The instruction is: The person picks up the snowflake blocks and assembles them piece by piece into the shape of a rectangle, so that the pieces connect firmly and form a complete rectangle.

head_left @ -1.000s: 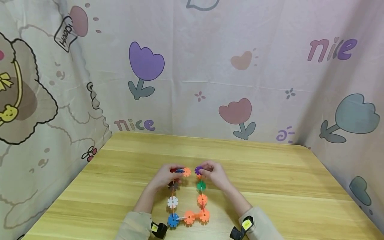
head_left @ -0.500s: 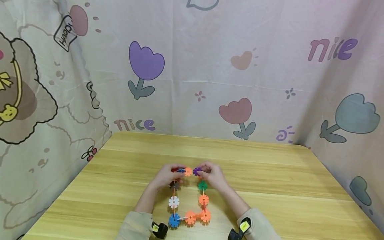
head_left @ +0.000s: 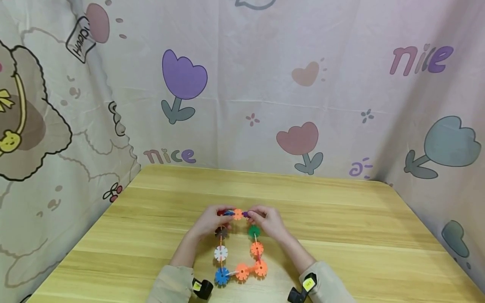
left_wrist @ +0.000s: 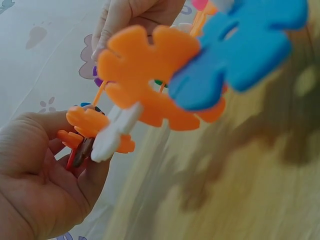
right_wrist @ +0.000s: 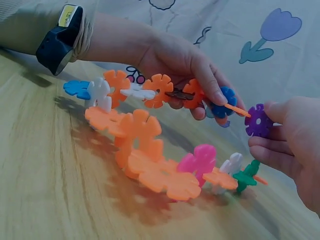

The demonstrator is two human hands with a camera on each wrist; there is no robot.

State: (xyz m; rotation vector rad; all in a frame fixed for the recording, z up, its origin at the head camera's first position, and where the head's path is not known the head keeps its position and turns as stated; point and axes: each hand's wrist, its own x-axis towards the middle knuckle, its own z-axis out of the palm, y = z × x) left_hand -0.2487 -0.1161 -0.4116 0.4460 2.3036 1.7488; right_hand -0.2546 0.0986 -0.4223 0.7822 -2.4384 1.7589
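A chain of slotted plastic snowflake discs curves round in a near-rectangular loop in the head view. My left hand [head_left: 209, 221] grips the far left end, with thumb and fingers on a blue disc [right_wrist: 223, 102]. An orange disc [head_left: 237, 214] sticks out from that blue one. My right hand [head_left: 270, 221] pinches a purple disc [right_wrist: 258, 120], turned edge-on in the head view. The orange disc's edge meets the purple disc's rim; how deep the slots engage cannot be seen. A green disc [head_left: 254, 231] hangs below my right hand, and a brown disc [head_left: 221, 232] below my left.
On the near side are a white disc [head_left: 221, 253], a blue corner disc [head_left: 222, 276] and several orange discs [head_left: 242, 272]. They cast shadows on the wooden table [head_left: 322, 210]. A patterned cloth [head_left: 242, 84] hangs behind and at both sides.
My right hand has moved slightly left and turned the purple disc from facing the head camera to edge-on. The gap between purple and orange discs has closed.
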